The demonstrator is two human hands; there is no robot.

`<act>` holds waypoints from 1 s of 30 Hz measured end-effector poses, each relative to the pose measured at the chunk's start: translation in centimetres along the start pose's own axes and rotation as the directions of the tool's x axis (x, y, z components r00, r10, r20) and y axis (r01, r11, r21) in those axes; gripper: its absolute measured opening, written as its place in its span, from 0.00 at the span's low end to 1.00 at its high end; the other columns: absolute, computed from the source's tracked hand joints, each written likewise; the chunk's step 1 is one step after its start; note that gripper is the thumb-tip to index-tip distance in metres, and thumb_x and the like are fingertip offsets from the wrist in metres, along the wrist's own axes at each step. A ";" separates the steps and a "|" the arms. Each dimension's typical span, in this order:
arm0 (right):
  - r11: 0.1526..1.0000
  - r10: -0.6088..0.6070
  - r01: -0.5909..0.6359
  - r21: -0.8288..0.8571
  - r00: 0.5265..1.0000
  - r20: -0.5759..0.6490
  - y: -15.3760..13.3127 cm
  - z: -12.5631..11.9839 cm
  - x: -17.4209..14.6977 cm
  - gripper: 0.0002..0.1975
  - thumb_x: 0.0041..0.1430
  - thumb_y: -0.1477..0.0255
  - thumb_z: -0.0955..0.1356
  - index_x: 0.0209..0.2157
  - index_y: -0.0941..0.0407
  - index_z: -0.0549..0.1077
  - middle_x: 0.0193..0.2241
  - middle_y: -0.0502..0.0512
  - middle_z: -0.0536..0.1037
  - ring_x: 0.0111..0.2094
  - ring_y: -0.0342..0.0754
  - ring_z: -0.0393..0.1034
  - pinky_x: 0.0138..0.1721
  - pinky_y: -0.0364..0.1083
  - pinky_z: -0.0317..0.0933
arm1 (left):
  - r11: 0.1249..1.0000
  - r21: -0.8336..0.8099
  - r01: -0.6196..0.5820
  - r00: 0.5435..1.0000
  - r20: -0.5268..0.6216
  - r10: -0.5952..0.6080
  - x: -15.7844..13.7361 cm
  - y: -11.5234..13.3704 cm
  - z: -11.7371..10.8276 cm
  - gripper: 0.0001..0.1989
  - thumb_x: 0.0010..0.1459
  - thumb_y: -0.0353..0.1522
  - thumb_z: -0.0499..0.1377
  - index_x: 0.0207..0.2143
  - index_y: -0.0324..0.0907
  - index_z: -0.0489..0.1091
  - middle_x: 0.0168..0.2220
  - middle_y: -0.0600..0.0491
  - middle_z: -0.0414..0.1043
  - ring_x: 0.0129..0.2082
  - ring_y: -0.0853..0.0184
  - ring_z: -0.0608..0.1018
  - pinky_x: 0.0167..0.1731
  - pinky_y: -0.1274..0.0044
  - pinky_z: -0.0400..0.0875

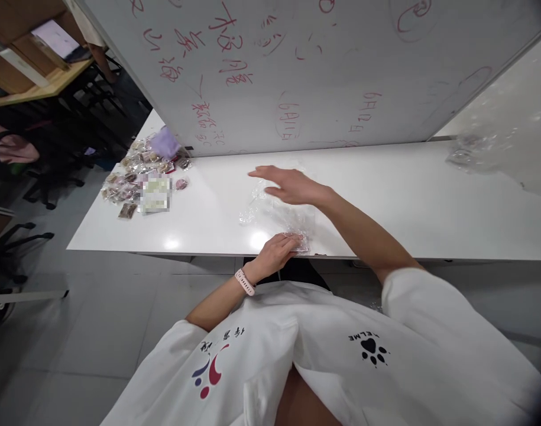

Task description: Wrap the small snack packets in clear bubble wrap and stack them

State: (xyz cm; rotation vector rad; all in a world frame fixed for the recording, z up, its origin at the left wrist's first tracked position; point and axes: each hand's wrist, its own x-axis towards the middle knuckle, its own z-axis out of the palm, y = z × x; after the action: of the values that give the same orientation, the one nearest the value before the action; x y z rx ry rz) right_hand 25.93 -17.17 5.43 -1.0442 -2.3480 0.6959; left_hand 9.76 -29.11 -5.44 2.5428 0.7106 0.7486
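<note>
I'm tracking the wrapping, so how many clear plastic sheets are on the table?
2: one clear plastic sheet under both hands at the table's near edge, another crumpled clear plastic piece far right. Others may hide among the packets.

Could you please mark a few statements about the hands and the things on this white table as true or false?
1. The left hand presses on the near end of the clear plastic bag at the table's front edge. True.
2. The right hand is closed in a fist around a marker. False: it is open, fingers spread flat above the bag, and holds nothing.
3. A pile of small wrapped packets lies at the table's far left corner. True.
4. The whiteboard behind the table is blank. False: it bears red writing.
5. The watch is on the right wrist. False: it is on the left wrist.
</note>
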 end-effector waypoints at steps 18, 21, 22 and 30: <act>0.976 0.210 -0.186 0.116 0.945 -0.252 7.8 -2.8 -11.8 0.12 0.64 0.64 0.66 0.43 0.49 0.80 0.47 0.56 0.78 0.49 0.54 0.71 0.52 0.59 0.66 | 0.999 -0.029 0.040 0.999 0.000 -0.040 -0.2 -0.2 0.2 0.18 0.68 0.27 0.51 0.58 0.45 0.60 0.56 0.45 0.72 0.54 0.60 0.74 0.49 0.64 0.76; 0.978 0.107 -0.116 0.173 0.993 0.056 4.2 1.1 -15.3 0.19 0.65 0.57 0.66 0.53 0.47 0.76 0.55 0.55 0.75 0.59 0.57 0.66 0.60 0.61 0.61 | 0.998 -0.058 0.039 0.999 0.025 -0.038 0.2 -0.2 -0.3 0.15 0.69 0.30 0.51 0.56 0.45 0.63 0.55 0.45 0.73 0.52 0.60 0.74 0.48 0.65 0.76; 0.979 0.111 -0.127 0.160 0.988 0.110 3.3 2.5 -16.0 0.24 0.62 0.54 0.68 0.57 0.47 0.73 0.59 0.55 0.72 0.62 0.58 0.63 0.61 0.61 0.59 | 0.996 -0.076 0.045 0.998 0.044 -0.042 0.5 -0.2 -0.6 0.14 0.69 0.31 0.51 0.56 0.45 0.64 0.54 0.45 0.73 0.51 0.60 0.75 0.48 0.65 0.75; 0.930 0.348 -0.366 0.021 0.865 -0.362 0.7 9.7 -18.0 0.34 0.62 0.55 0.69 0.66 0.50 0.59 0.52 0.60 0.77 0.56 0.59 0.69 0.60 0.63 0.56 | 0.952 -0.285 0.111 0.966 0.257 -0.035 5.5 -2.5 -3.8 0.19 0.69 0.43 0.49 0.36 0.44 0.75 0.37 0.47 0.73 0.40 0.62 0.74 0.41 0.72 0.71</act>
State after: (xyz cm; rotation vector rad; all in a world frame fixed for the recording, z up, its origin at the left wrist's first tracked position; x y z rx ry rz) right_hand 31.30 -33.14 -6.20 -1.5129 -1.8811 0.5193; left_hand 10.65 -23.15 -1.55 2.2677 0.5577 0.4583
